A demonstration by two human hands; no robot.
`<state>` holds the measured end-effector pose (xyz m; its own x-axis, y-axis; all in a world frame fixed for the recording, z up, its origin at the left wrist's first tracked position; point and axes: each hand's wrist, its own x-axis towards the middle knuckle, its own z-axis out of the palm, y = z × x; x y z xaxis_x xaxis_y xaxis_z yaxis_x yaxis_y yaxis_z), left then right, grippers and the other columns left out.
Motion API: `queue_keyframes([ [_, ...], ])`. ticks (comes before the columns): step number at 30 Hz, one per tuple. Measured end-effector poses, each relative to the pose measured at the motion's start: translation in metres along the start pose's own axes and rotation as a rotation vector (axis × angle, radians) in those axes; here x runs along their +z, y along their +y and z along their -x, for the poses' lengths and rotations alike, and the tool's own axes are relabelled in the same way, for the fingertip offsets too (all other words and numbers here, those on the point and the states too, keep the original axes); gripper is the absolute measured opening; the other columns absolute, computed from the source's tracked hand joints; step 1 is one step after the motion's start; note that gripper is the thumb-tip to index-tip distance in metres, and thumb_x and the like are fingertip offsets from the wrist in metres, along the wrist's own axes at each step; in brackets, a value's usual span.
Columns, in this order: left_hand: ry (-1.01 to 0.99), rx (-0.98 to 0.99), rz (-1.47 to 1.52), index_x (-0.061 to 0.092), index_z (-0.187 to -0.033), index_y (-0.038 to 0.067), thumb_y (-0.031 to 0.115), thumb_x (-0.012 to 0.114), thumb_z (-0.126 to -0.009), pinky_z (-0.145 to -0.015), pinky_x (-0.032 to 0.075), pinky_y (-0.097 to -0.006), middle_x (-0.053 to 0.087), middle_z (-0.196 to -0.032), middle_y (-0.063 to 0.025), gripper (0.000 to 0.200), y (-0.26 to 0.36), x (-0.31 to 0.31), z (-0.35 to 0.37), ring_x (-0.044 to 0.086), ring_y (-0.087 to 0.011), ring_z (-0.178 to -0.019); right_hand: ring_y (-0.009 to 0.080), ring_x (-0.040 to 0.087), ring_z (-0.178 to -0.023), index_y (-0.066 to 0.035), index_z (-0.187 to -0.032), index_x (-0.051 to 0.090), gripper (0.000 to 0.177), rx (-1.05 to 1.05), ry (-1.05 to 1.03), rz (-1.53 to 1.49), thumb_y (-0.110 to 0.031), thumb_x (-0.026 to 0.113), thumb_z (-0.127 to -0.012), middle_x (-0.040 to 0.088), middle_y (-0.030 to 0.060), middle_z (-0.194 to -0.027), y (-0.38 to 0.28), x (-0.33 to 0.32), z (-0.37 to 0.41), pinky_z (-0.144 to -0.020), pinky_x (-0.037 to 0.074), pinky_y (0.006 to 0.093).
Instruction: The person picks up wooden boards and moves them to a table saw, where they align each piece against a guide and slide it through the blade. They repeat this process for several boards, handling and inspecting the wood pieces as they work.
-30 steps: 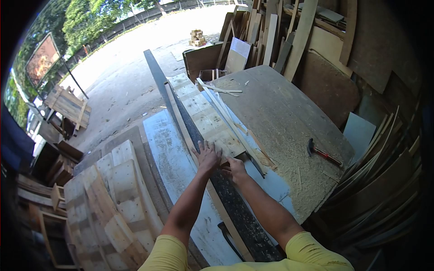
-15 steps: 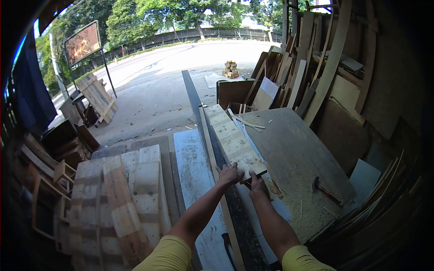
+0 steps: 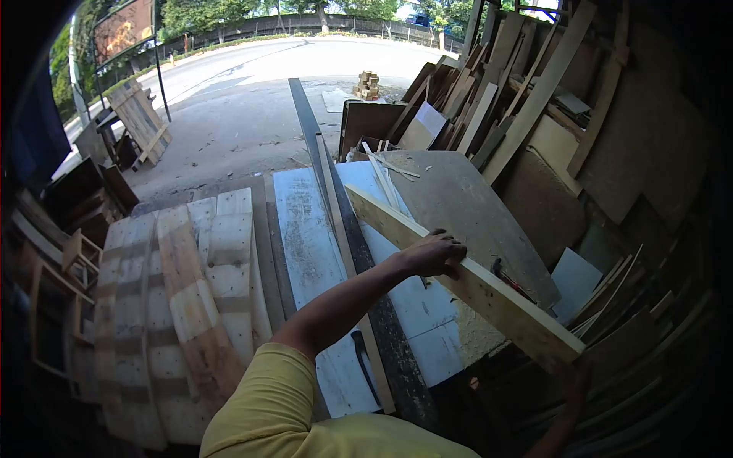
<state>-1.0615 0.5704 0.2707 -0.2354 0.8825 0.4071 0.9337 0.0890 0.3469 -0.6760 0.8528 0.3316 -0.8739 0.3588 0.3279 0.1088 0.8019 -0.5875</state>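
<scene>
A thick wooden plank [image 3: 508, 305] slants across the worktable, tipped up on its narrow edge, its near end reaching past the table to my right. My left hand [image 3: 437, 253] is closed over its upper edge near the middle. At the plank's near end, in deep shadow, is my right hand [image 3: 569, 375]; it supports that end from below, its fingers hardly visible. Left of the plank runs a long dark bed [image 3: 393, 359] with a narrow wooden strip [image 3: 343, 244] along it. A hammer [image 3: 513, 279] lies behind the plank, partly hidden by it.
Several nailed planks [image 3: 175, 305] lie stacked on the left. The white panel [image 3: 301, 229] and the brown board [image 3: 443, 183] form the work surface, with sawdust [image 3: 479, 340] on it. Scrap boards [image 3: 527, 99] lean at the right. A black curved handle [image 3: 365, 366] sits near me.
The plank, earlier flat along the dark bed under both hands, has been lifted, turned on edge and swung right. My right hand has moved right and toward me.
</scene>
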Motion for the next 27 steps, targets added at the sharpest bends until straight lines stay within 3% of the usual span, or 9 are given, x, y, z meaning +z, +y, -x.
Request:
queue_keyframes([
  [3, 0.141, 0.037, 0.177, 0.054, -0.087, 0.006, 0.037, 0.075, -0.077, -0.098, 0.036, -0.0479, 0.061, -0.088, -0.0117, 0.039, 0.067, -0.006, -0.029, 0.059, -0.0329, -0.097, 0.0241, 0.055, -0.116, 0.005, -0.130, 0.049, 0.049, 0.088, 0.582, -0.028, -0.026, 0.063, -0.095, 0.051, 0.0179, -0.132, 0.032, -0.061, 0.022, -0.096, 0.047, 0.0362],
  [4, 0.233, 0.051, 0.203, 0.053, -0.086, 0.005, 0.037, 0.076, -0.077, -0.094, 0.038, -0.0466, 0.060, -0.087, -0.0130, 0.040, 0.088, -0.007, -0.039, 0.060, -0.0347, -0.093, 0.0241, 0.055, -0.116, 0.005, -0.130, 0.049, 0.049, 0.085, 0.578, -0.021, -0.026, 0.063, -0.095, 0.051, 0.0179, -0.132, 0.022, -0.065, 0.021, -0.096, 0.047, 0.0362],
  [6, 0.381, 0.026, 0.275, 0.054, -0.086, 0.004, 0.037, 0.077, -0.075, -0.086, 0.043, -0.0454, 0.059, -0.084, -0.0149, 0.042, 0.129, -0.011, -0.057, 0.060, -0.0373, -0.088, 0.0248, 0.053, -0.120, 0.003, -0.134, 0.048, 0.049, -0.126, 0.976, 0.037, -0.030, 0.055, -0.098, 0.048, 0.0160, -0.136, -0.011, -0.060, 0.017, -0.099, 0.046, 0.0360],
  [12, 0.491, -0.207, 0.816, 0.060, -0.103, -0.001, 0.031, 0.078, -0.076, -0.080, 0.048, -0.0378, 0.064, -0.095, -0.0172, 0.045, 0.222, -0.043, -0.087, 0.064, -0.0257, -0.094, 0.0247, 0.042, -0.132, -0.001, -0.145, 0.029, 0.066, 0.131, 0.246, -0.728, -0.040, 0.052, -0.098, 0.043, 0.0152, -0.141, -0.025, 0.065, 0.010, -0.109, 0.032, 0.0365],
  [18, 0.628, -0.048, 1.351, 0.053, -0.125, 0.001, 0.031, 0.065, -0.093, -0.090, 0.048, -0.0355, 0.063, -0.112, -0.0088, 0.046, 0.236, 0.011, -0.093, 0.059, -0.0182, -0.103, 0.0230, 0.053, -0.110, 0.003, -0.124, 0.053, 0.057, 0.310, 0.472, -0.501, -0.047, 0.052, -0.097, 0.056, 0.0168, -0.121, -0.032, 0.052, 0.027, -0.095, 0.041, 0.0356],
  [20, 0.332, 0.148, 1.265, 0.048, -0.133, 0.004, 0.036, 0.047, -0.102, -0.095, 0.046, -0.0376, 0.059, -0.122, -0.0099, 0.045, 0.190, 0.030, -0.069, 0.055, -0.0191, -0.110, 0.0192, 0.053, -0.094, 0.003, -0.110, 0.056, 0.052, 0.271, 0.489, -0.369, -0.047, 0.053, -0.097, 0.057, 0.0124, -0.104, -0.011, 0.040, 0.039, -0.084, 0.043, 0.0344],
  [21, 0.158, -0.028, 1.129, 0.048, -0.135, 0.005, 0.040, 0.034, -0.105, -0.097, 0.045, -0.0390, 0.055, -0.129, -0.0117, 0.048, 0.152, 0.046, -0.054, 0.053, -0.0194, -0.115, 0.0154, 0.052, -0.078, 0.004, -0.096, 0.058, 0.050, 0.227, 0.504, -0.237, -0.046, 0.055, -0.096, 0.059, 0.0080, -0.087, 0.005, 0.031, 0.049, -0.072, 0.046, 0.0331],
  [25, 0.796, -1.069, 0.237, 0.060, -0.105, 0.001, 0.014, 0.046, -0.090, -0.088, 0.046, -0.0454, 0.064, -0.104, -0.0186, 0.024, -0.004, 0.108, 0.072, 0.059, -0.0330, -0.103, 0.0103, 0.044, -0.073, 0.001, -0.084, 0.054, 0.045, 0.321, 0.445, -0.200, -0.042, 0.058, -0.096, 0.051, 0.0004, -0.075, 0.058, 0.015, 0.100, -0.065, 0.041, 0.0290],
  [27, 0.540, -1.418, -0.307, 0.049, -0.121, 0.008, 0.019, 0.053, -0.086, -0.088, 0.044, -0.0482, 0.048, -0.128, -0.0151, 0.037, -0.043, 0.125, 0.141, 0.050, -0.0326, -0.116, 0.0084, 0.041, -0.070, -0.001, -0.077, 0.050, 0.043, 0.360, 0.325, -0.189, -0.039, 0.060, -0.095, 0.047, -0.0027, -0.071, 0.064, 0.009, 0.127, -0.062, 0.037, 0.0266],
])
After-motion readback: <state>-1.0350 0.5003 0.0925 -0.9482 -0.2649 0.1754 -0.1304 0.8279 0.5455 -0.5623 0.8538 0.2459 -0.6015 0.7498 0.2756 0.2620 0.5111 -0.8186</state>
